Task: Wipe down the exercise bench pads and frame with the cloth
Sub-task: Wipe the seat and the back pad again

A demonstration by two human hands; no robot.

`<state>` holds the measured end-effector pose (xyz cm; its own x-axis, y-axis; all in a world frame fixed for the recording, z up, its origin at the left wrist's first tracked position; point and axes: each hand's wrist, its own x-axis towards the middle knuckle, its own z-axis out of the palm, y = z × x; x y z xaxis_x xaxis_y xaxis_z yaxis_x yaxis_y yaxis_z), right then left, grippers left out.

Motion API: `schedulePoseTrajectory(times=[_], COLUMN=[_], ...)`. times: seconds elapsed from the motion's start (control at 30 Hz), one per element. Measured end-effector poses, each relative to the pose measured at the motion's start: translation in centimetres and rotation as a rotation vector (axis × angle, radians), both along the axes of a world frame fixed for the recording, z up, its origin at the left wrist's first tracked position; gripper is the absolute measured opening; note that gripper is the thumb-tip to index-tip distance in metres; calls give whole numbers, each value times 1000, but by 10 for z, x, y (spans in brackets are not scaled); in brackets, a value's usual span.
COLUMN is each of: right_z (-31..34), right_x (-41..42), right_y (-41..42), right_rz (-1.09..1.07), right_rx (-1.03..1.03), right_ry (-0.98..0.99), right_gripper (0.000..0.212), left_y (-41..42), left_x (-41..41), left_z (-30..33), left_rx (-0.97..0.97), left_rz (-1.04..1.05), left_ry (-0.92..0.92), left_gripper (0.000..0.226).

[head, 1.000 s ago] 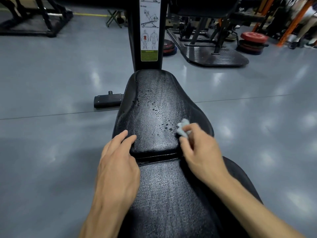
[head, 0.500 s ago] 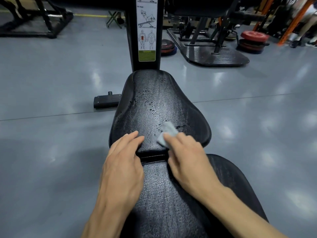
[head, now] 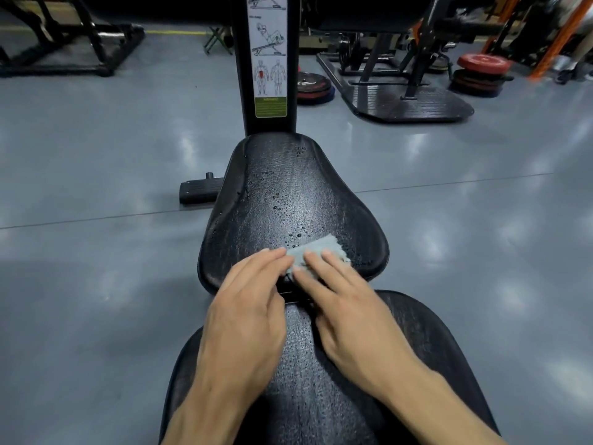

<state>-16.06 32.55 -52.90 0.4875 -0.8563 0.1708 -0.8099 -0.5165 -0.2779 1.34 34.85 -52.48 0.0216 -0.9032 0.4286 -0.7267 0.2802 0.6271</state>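
Observation:
A black textured seat pad (head: 288,200) lies in front of me, dotted with water droplets. Behind the gap, nearer me, lies the longer back pad (head: 321,390). A small light grey cloth (head: 321,250) lies flat near the seat pad's near edge. My right hand (head: 346,303) presses on the cloth with straight fingers. My left hand (head: 247,316) rests flat across the gap, its fingertips touching the cloth's left edge. The black frame upright (head: 244,75) rises at the far end, carrying an exercise instruction sticker (head: 269,56).
A black foot bar (head: 197,189) sticks out on the floor left of the seat. Beyond are weight plates (head: 313,86), red plates (head: 481,72), a machine with a black platform (head: 407,101), another frame (head: 64,43) at far left, and orange rack posts (head: 558,33).
My right hand slid the cloth leftward along the seat pad's near edge and flattened it out. My left hand moved right until its fingertips met the cloth.

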Motion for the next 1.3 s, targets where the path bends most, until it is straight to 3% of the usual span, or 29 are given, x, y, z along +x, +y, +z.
schedulePoseTrajectory(times=[0.07, 0.2, 0.4, 0.57, 0.67, 0.77, 0.9, 1.1, 1.3], right_z=[-1, 2, 20, 35, 40, 41, 35, 22, 27], right_x=[0, -8, -13, -31, -31, -30, -33, -35, -36], right_y=[2, 8, 14, 6, 5, 3, -2, -9, -13], right_rz=[64, 69, -214, -348, -354, -340, -329, -290, -292], right_rx=[84, 150, 87, 246, 289, 315, 332, 382, 414], right_ry=[-16, -170, -593, -745, -809, -819, -762, -520, -505], right_gripper=[74, 69, 38, 27, 23, 24, 29, 50, 48], left_y=[0, -1, -4, -8, -4, 0, 2, -2, -54], left_x=[-7, -15, 1, 13, -5, -17, -17, -41, -41], left_z=[-6, -22, -21, -12, -13, -18, -20, -28, -1], left_rx=[-7, 43, 63, 101, 70, 49, 34, 113, 284], left_rz=[-58, -137, -21, 162, 112, 40, 101, 27, 54], left_ry=[-22, -152, -323, -271, -281, -361, -425, -652, -608], left_gripper=[47, 51, 50, 37, 33, 37, 38, 55, 70])
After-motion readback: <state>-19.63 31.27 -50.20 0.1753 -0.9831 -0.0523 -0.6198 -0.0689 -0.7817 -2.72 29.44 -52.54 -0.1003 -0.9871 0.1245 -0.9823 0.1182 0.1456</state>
